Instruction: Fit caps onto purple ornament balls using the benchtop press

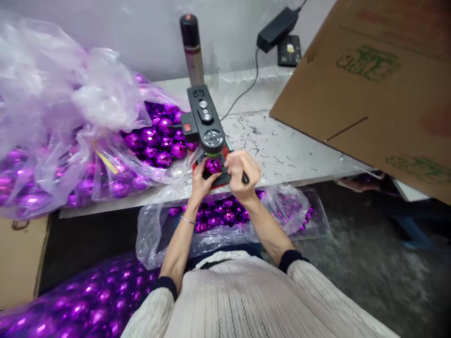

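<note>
A shiny purple faceted ball sits under the head of a small black machine at the table's front edge. My left hand holds the ball from the left. My right hand presses against the ball from the right and grips a thin dark tool in its fingers. Both hands rest over the machine's red base.
A big clear bag of purple balls lies on the table's left. A smaller open bag of balls rests on my lap, another at lower left. A cardboard flap overhangs the right. A spray can and power adapter stand behind.
</note>
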The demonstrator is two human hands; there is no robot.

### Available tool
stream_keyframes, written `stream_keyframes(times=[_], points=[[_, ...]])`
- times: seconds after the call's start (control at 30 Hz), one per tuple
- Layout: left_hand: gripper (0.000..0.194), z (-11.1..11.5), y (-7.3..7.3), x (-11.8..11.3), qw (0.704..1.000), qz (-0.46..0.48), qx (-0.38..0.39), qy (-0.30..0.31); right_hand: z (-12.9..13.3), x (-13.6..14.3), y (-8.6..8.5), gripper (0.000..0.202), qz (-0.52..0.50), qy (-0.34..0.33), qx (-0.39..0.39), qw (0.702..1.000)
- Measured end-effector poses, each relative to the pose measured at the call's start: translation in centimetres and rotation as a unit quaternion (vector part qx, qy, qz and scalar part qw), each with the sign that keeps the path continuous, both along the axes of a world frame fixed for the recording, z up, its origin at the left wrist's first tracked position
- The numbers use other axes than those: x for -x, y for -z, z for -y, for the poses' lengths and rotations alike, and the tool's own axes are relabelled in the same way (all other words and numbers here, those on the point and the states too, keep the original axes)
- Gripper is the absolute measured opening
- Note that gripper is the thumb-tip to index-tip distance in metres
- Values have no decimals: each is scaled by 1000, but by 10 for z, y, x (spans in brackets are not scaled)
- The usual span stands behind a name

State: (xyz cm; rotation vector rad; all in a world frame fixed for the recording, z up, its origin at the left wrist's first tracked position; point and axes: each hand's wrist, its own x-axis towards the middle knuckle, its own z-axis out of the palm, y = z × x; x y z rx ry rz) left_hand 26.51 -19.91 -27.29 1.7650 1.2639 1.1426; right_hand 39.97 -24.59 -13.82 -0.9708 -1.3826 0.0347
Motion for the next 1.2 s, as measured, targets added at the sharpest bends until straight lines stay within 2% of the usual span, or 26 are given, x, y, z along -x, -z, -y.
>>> stream_keyframes(times=[0.1,0.2,0.27,0.37,0.43,0.47,0.5,0.57,0.63,0.7,0.77,0.83,0.97,1.07,1.13,1.2], points=[[76,18,-1,8,998,30,-14,-46,-1,7,-17,32,-35,17,37,999],[73,54,1,25,997,-6,-50,-62,-1,11,-14,33,-37,14,53,998],[69,80,7,37,994,-63,-86,-10,0,11,-7,32,-28,9,59,998],[66,110,15,50,976,-138,-135,99,1,10,0,30,-16,1,59,998],[58,118,12,55,968,-156,-154,121,1,9,0,30,-12,3,55,998],[49,116,8,56,969,-152,-163,104,1,9,-1,30,-11,4,52,999],[39,110,2,56,972,-142,-173,68,1,8,-2,30,-11,5,45,999],[26,88,-15,58,974,-117,-189,-42,2,6,-5,30,-16,0,26,1000],[28,53,-32,61,963,-107,-190,-156,3,5,-6,30,-26,-8,11,1000],[33,15,-45,66,954,-124,-170,-215,4,4,-4,31,-35,-12,7,999],[35,-18,-53,70,954,-166,-130,-211,4,2,-2,30,-42,-16,4,999],[36,-40,-57,69,955,-212,-95,-183,3,1,2,30,-45,-19,6,999],[48,-55,-65,52,934,-313,-37,-166,2,0,6,30,-41,-23,7,999],[57,-60,-72,39,913,-366,51,-173,3,0,6,30,-40,-18,7,999],[63,-64,-73,35,918,-346,93,-172,3,-1,6,30,-34,-14,11,999],[66,-66,-73,37,947,-256,103,-166,4,-1,6,31,-28,-13,16,999]])
